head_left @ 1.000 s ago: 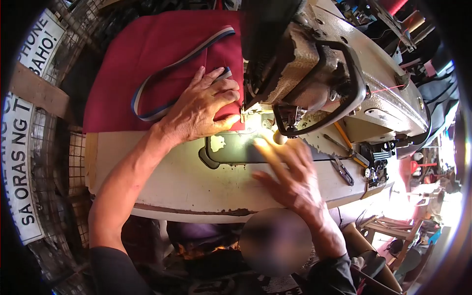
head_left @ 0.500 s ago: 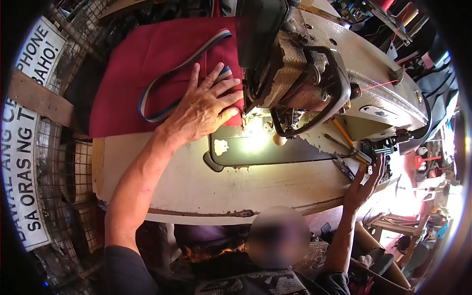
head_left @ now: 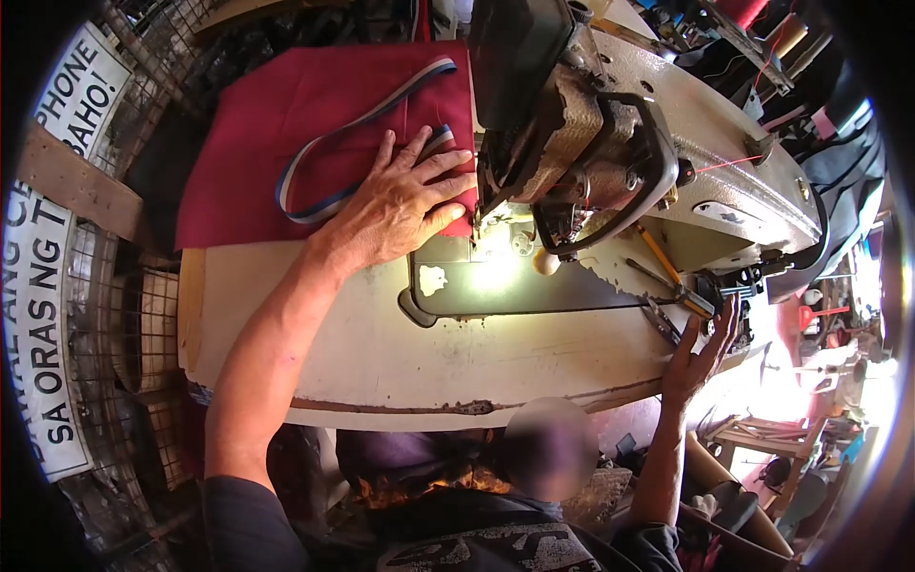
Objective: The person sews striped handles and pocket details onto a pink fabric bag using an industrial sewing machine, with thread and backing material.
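My left hand [head_left: 408, 202] lies flat with spread fingers on a piece of dark red fabric [head_left: 276, 105], close beside the needle area of a sewing machine [head_left: 610, 143]. A blue, white and grey striped ribbon [head_left: 303, 157] curves in a loop over the fabric, and part of it runs under my left hand. At the machine's right end, my right hand [head_left: 701, 360] has its fingers stretched out next to a dark bobbin-winder-like part [head_left: 739, 291]. I cannot make out anything held in it. The machine head hides the fabric's right edge near the needle.
A lamp lights the metal machine bed [head_left: 534, 286]. An orange-handled tool [head_left: 660, 255] and dark snips [head_left: 661, 322] lie near my right hand. Wire mesh [head_left: 143, 334] and lettered signs [head_left: 46, 334] stand left of the pale table [head_left: 381, 353]. Thread spools [head_left: 783, 36] sit at upper right.
The red fabric and striped ribbon have shifted slightly away from me under my left hand. A small pale disc with holes, seen by my right fingers before, no longer shows.
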{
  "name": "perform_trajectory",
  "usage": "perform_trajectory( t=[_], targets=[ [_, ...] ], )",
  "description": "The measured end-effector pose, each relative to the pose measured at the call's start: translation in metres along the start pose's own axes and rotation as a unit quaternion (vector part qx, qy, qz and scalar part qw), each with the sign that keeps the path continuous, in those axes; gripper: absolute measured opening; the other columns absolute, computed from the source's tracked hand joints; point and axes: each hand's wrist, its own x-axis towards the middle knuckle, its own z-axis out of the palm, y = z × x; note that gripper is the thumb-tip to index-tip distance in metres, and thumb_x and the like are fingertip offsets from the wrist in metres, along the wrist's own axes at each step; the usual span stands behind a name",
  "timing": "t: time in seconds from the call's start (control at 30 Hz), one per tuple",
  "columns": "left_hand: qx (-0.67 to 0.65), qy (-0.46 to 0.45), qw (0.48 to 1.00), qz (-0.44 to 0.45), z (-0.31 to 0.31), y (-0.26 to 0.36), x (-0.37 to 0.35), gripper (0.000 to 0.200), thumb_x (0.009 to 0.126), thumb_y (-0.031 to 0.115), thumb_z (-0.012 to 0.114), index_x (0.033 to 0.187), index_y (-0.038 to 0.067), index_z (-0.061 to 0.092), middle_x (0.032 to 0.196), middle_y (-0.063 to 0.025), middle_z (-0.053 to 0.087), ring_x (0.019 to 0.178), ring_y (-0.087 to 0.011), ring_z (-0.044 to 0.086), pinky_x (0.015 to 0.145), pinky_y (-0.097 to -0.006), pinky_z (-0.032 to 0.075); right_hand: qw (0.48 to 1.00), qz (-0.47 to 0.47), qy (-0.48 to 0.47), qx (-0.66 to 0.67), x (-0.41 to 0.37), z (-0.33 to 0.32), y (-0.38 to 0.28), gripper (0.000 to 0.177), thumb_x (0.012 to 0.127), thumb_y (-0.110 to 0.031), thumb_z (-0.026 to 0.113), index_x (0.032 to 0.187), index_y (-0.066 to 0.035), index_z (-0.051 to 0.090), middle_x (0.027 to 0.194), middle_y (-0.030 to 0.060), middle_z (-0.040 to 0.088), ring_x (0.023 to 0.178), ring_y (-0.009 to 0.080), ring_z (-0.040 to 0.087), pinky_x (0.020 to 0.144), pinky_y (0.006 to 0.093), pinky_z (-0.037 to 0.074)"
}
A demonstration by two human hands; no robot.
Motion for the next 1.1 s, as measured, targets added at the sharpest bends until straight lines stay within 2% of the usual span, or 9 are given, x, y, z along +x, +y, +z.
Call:
perform_trajectory(
  t=[0.47, 0.6, 0.63, 0.7, 0.83, 0.93, 1.0, 1.07, 1.1],
  targets=[
    [0.001, 0.009, 1.0, -0.004, 0.003, -0.003, 0.0, 0.043, 0.103, 0.037, 0.057, 0.141, 0.016, 0.063, 0.155, -0.0043, 0.05, 0.148, -0.0447, 0.036, 0.12, -0.0707, 0.023, 0.999, -0.026, -0.009, -0.028, 0.002, -0.002, -0.003, 0.047, 0.104, -0.01, 0.058, 0.149, 0.001, 0.049, 0.153, 0.022, 0.049, 0.146, 0.0398, 0.041, 0.119, 0.052, 0.033],
    [0.0, 0.01, 1.0, 0.002, 0.004, -0.004, 0.0, 0.045, 0.104, 0.039, 0.056, 0.142, 0.016, 0.062, 0.156, -0.0033, 0.049, 0.149, -0.0436, 0.036, 0.12, -0.0693, 0.023, 0.999, 0.027, -0.032, -0.01, -0.001, 0.0, 0.004, 0.037, 0.103, -0.008, 0.059, 0.138, 0.001, 0.061, 0.144, 0.0203, 0.059, 0.137, 0.0359, 0.054, 0.112, 0.0468, 0.044],
    [-0.011, 0.012, 1.0, -0.001, 0.003, -0.003, -0.001, 0.042, 0.103, 0.038, 0.057, 0.137, 0.014, 0.065, 0.154, -0.0056, 0.05, 0.15, -0.042, 0.034, 0.122, -0.0673, 0.021, 0.999, 0.001, -0.019, -0.033, 0.0, 0.0, 0.005, 0.033, 0.103, -0.008, 0.059, 0.135, 0.001, 0.065, 0.14, 0.0198, 0.062, 0.132, 0.0341, 0.059, 0.108, 0.0445, 0.048],
    [-0.034, 0.021, 0.999, -0.01, 0.002, 0.0, -0.001, 0.037, 0.103, 0.035, 0.06, 0.126, 0.008, 0.071, 0.15, -0.0103, 0.052, 0.152, -0.0387, 0.031, 0.125, -0.0633, 0.018, 0.999, 0.023, -0.026, -0.026, -0.001, 0.0, 0.004, 0.034, 0.103, -0.008, 0.059, 0.135, 0.0, 0.064, 0.14, 0.0199, 0.062, 0.132, 0.034, 0.058, 0.108, 0.0446, 0.048],
    [-0.025, 0.011, 1.0, -0.007, -0.001, 0.003, -0.003, 0.039, 0.102, 0.034, 0.061, 0.132, 0.01, 0.068, 0.152, -0.0096, 0.051, 0.152, -0.0386, 0.031, 0.124, -0.064, 0.019, 0.999, 0.023, -0.026, -0.03, -0.002, 0.0, 0.007, 0.034, 0.103, -0.008, 0.059, 0.135, 0.0, 0.065, 0.141, 0.0199, 0.062, 0.132, 0.0338, 0.058, 0.107, 0.0438, 0.048],
    [-0.041, 0.03, 0.999, -0.005, 0.001, 0.005, -0.007, 0.041, 0.1, 0.035, 0.063, 0.134, 0.011, 0.067, 0.155, -0.0084, 0.05, 0.152, -0.0387, 0.031, 0.124, -0.0645, 0.019, 1.0, 0.01, -0.014, -0.019, -0.002, 0.0, 0.005, 0.038, 0.104, -0.01, 0.059, 0.14, 0.0, 0.061, 0.144, 0.0203, 0.059, 0.135, 0.0349, 0.055, 0.111, 0.0446, 0.045],
    [-0.025, 0.024, 0.999, -0.009, 0.004, 0.005, -0.008, 0.044, 0.1, 0.038, 0.062, 0.138, 0.015, 0.065, 0.157, -0.0064, 0.047, 0.153, -0.0389, 0.03, 0.124, -0.0655, 0.018, 0.999, 0.015, -0.01, -0.045, -0.004, 0.001, 0.009, 0.053, 0.104, -0.015, 0.06, 0.154, -0.004, 0.045, 0.157, 0.0209, 0.045, 0.147, 0.0378, 0.04, 0.121, 0.0506, 0.031],
    [-0.031, 0.039, 0.999, -0.006, 0.01, 0.002, -0.008, 0.045, 0.1, 0.039, 0.062, 0.139, 0.016, 0.064, 0.157, -0.0062, 0.047, 0.153, -0.0388, 0.03, 0.124, -0.0656, 0.018, 0.998, 0.04, 0.042, 0.012, -0.007, 0.007, 0.012, 0.056, 0.105, -0.02, 0.06, 0.156, -0.005, 0.042, 0.16, 0.02, 0.041, 0.146, 0.0359, 0.041, 0.12, 0.049, 0.031],
    [-0.029, 0.045, 0.999, -0.005, 0.012, 0.001, -0.008, 0.046, 0.1, 0.04, 0.062, 0.14, 0.017, 0.063, 0.157, -0.006, 0.048, 0.152, -0.0388, 0.031, 0.124, -0.0662, 0.018, 0.999, 0.014, 0.026, -0.032, -0.007, 0.004, 0.013, 0.058, 0.105, -0.022, 0.06, 0.158, -0.007, 0.04, 0.161, 0.0193, 0.037, 0.146, 0.035, 0.041, 0.119, 0.0487, 0.032]
  ],
)
